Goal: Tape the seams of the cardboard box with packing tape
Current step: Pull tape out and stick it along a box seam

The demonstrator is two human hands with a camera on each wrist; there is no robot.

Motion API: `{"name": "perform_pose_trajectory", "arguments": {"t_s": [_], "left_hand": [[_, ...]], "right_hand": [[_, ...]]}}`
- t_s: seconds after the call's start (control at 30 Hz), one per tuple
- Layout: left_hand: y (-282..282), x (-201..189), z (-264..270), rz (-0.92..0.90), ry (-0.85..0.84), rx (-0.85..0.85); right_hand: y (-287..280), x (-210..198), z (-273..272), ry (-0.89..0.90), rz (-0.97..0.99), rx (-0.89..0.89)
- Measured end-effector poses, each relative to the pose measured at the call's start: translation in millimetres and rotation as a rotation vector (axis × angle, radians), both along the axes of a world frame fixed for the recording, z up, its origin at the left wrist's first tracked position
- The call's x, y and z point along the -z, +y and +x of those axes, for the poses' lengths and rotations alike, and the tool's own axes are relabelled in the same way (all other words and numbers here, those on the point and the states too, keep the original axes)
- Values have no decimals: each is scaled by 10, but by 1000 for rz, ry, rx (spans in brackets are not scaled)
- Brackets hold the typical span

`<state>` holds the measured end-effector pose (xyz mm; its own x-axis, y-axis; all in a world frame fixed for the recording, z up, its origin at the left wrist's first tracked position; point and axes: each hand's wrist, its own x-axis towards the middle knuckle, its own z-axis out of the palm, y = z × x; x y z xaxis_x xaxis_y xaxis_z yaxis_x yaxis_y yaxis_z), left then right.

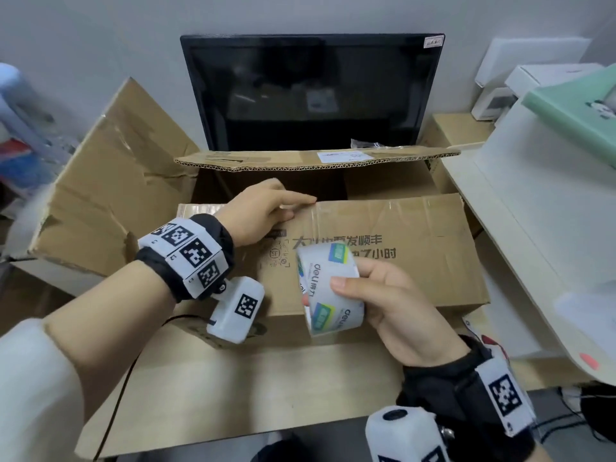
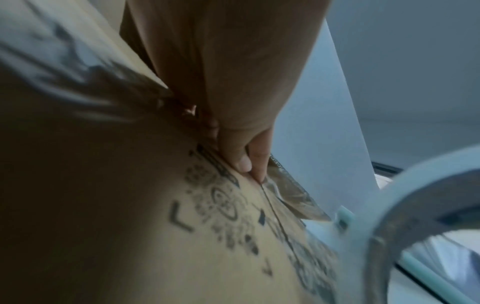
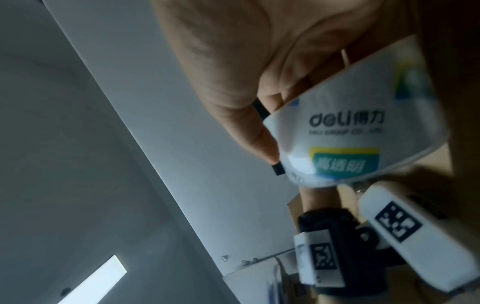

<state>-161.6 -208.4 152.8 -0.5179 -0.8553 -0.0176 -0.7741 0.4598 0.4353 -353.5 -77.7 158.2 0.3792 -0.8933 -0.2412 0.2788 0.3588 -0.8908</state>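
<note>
The cardboard box point(image 1: 400, 261) sits under both hands, near flap folded down. Left hand point(image 1: 263, 215) presses straight fingers on the flap's far edge. Right hand point(image 1: 396, 308) grips the tape roll point(image 1: 330, 288) just above the flap. The table point(image 1: 233, 388) lies beneath, with a dark monitor point(image 1: 313, 91) and pale wall point(image 1: 100, 35) beyond.

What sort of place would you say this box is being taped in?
Probably an office or mailroom: a dark monitor stands behind the open cardboard box, white desktop machines sit at the right, and a ceiling light panel shows overhead.
</note>
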Motion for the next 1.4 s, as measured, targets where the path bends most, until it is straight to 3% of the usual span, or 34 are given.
{"name": "perform_pose_trajectory", "arguments": {"t_s": [0.1, 0.23, 0.33, 0.5, 0.83, 1.03, 1.17, 1.4], "left_hand": [[142, -15, 25, -133, -187, 88], [299, -12, -33, 71, -393, 253], [287, -12, -53, 194, -374, 257], [209, 33, -31, 435, -352, 363], [151, 79, -81, 590, -365, 341], [131, 75, -95, 588, -421, 339], [147, 67, -96, 559, -430, 324], [291, -43, -198, 367, -534, 400]], "right_hand": [[101, 77, 29, 71, -46, -18], [167, 119, 54, 260, -133, -136], [157, 93, 43, 325, -182, -112], [29, -84, 43, 152, -145, -8], [-47, -268, 25, 157, -35, -1], [84, -349, -57, 55, 52, -140], [205, -266, -54, 40, 121, -142], [301, -257, -17, 89, 108, -130]]}}
